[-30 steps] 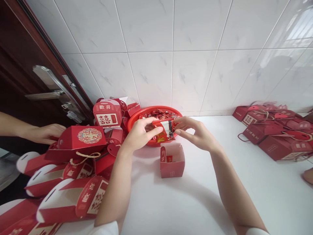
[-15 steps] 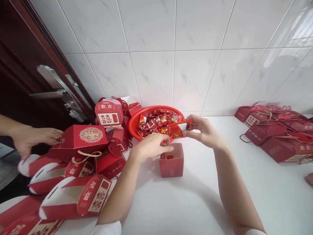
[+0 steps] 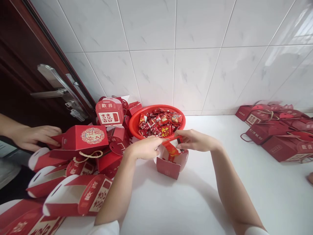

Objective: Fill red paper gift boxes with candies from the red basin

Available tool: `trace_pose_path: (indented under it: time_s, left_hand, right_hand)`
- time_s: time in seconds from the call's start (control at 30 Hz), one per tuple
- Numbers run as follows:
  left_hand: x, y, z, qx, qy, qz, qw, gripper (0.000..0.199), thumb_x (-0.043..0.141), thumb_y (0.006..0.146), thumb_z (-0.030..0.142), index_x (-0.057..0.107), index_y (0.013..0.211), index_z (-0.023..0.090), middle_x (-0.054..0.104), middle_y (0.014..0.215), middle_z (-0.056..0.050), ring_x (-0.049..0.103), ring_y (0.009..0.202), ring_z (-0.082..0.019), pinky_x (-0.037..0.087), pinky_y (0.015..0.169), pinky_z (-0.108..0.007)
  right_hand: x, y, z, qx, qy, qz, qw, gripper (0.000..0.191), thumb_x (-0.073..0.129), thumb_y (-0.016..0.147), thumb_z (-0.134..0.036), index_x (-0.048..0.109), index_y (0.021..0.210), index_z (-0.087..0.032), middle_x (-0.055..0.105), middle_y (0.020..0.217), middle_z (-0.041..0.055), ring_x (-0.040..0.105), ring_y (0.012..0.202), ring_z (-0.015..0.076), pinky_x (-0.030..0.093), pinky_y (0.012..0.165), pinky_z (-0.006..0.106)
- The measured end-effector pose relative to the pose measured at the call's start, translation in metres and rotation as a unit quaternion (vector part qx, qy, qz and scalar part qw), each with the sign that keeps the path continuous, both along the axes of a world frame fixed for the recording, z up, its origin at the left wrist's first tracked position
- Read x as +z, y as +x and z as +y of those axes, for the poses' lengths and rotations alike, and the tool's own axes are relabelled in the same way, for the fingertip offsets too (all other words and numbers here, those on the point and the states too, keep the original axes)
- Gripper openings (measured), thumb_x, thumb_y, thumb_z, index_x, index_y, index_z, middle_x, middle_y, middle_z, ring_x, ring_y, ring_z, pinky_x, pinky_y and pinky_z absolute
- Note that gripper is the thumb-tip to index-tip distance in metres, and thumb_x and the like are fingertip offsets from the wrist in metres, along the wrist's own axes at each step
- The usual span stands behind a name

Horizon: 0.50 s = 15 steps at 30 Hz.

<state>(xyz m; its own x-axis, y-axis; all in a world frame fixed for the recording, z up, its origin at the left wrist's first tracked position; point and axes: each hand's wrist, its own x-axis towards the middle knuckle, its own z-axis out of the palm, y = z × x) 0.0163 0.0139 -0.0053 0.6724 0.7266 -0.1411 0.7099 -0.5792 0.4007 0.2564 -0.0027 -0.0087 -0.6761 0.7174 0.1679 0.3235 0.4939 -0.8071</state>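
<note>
A red cardboard gift box [image 3: 168, 168] stands open on the white table in front of me, its white inner flaps spread. My left hand [image 3: 145, 148] is closed on the box's left edge, the fingertips partly hidden by the flap. My right hand [image 3: 195, 140] pinches a red packet [image 3: 172, 150] with a white and black end. The packet tilts down into the box opening. Just behind, a red plastic basket [image 3: 133, 124] holds many wrapped candies [image 3: 161, 121].
Red gift boxes [image 3: 70, 195] crowd the left, where another person's hand [image 3: 39, 137] touches one. More closed boxes [image 3: 281, 140] with cords lie at the right. A tiled wall [image 3: 198, 75] rises behind the table [image 3: 200, 202]; a dark door [image 3: 22, 65] stands left.
My right hand has moved left and down, bringing the packet from beside the basket into the box. My left hand has shifted to the box's side, and the box has turned slightly.
</note>
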Motion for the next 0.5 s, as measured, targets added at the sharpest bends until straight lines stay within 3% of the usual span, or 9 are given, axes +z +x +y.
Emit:
trace_pose_path:
  time_s: [0.13,0.23,0.37,0.5]
  left_hand:
    - [0.005,0.0,-0.009,-0.032,0.027,-0.048,0.998,0.033,0.05,0.076,0.01,0.071,0.097,0.025,0.074,0.096,-0.006,0.068,0.096,-0.027,0.048,0.078,-0.031]
    - [0.005,0.004,-0.013,-0.041,0.038,-0.11,0.992,0.045,0.049,0.079,0.009,0.069,0.115,0.027,0.075,0.108,-0.005,0.067,0.104,-0.027,0.048,0.085,-0.031]
    - [0.004,0.011,-0.012,-0.077,0.013,-0.106,0.991,0.045,0.045,0.078,0.005,0.071,0.108,0.026,0.075,0.1,-0.003,0.069,0.092,-0.023,0.048,0.078,-0.029]
    - [0.004,0.017,-0.006,-0.089,-0.007,-0.024,0.996,0.045,0.046,0.074,0.002,0.067,0.108,0.022,0.073,0.092,-0.003,0.066,0.083,-0.021,0.046,0.073,-0.028]
  right_hand:
    - [0.005,0.005,-0.009,-0.05,0.024,-0.074,0.996,0.019,0.058,0.086,-0.016,0.07,0.098,-0.025,0.066,0.071,-0.0028,0.055,0.06,0.0137,0.043,0.053,0.024]
    - [0.011,0.002,-0.022,-0.099,0.053,-0.105,0.988,0.028,0.052,0.086,-0.009,0.071,0.098,-0.027,0.07,0.078,-0.0012,0.058,0.064,0.0151,0.042,0.056,0.025]
    - [0.011,-0.015,-0.032,-0.126,0.085,-0.196,0.969,0.029,0.049,0.085,-0.004,0.068,0.09,-0.026,0.069,0.076,0.0011,0.058,0.063,0.0168,0.035,0.055,0.027]
    - [0.002,-0.032,-0.028,-0.155,0.106,-0.361,0.914,0.023,0.048,0.082,-0.001,0.059,0.079,-0.021,0.061,0.064,0.0017,0.052,0.054,0.016,0.027,0.052,0.028]
